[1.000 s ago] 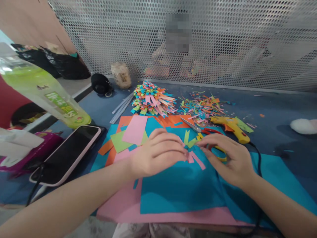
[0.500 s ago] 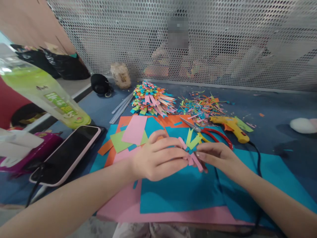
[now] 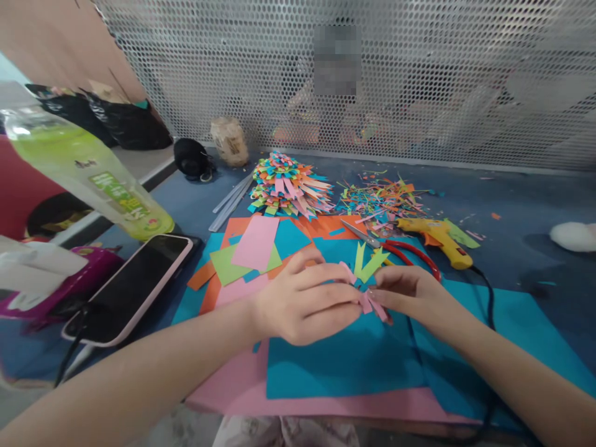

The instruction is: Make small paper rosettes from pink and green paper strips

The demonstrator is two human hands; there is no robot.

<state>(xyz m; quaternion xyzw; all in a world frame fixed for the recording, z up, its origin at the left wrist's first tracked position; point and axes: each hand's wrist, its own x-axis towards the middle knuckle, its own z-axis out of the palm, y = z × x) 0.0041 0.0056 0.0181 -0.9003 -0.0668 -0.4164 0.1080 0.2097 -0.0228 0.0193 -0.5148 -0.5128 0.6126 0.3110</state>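
Observation:
Between my two hands is a small paper piece with pink and green notched strips (image 3: 371, 264) spreading outward. My left hand (image 3: 310, 298) closes on its left side, fingers bent over the pink strips. From the right, my right hand (image 3: 410, 292) pinches it with thumb and fingers. The centre of the piece is mostly covered by my fingertips. Under the hands lies a blue paper sheet (image 3: 344, 366) on a larger pink sheet (image 3: 233, 391). Just beyond the right hand are red-handled scissors (image 3: 372, 241) and a yellow glue gun (image 3: 437, 239).
A tiered multicoloured paper-strip cone (image 3: 288, 186) stands behind, beside a heap of paper scraps (image 3: 382, 198). To the left are clear glue sticks (image 3: 231, 202), a phone (image 3: 133, 288) and a green drink bottle (image 3: 102, 180). A perforated metal panel (image 3: 419, 81) borders the table's back.
Both hands stay on the paper piece, with only slight finger shifts. The green strips stand a little more upright and open. The whole view has drifted slightly.

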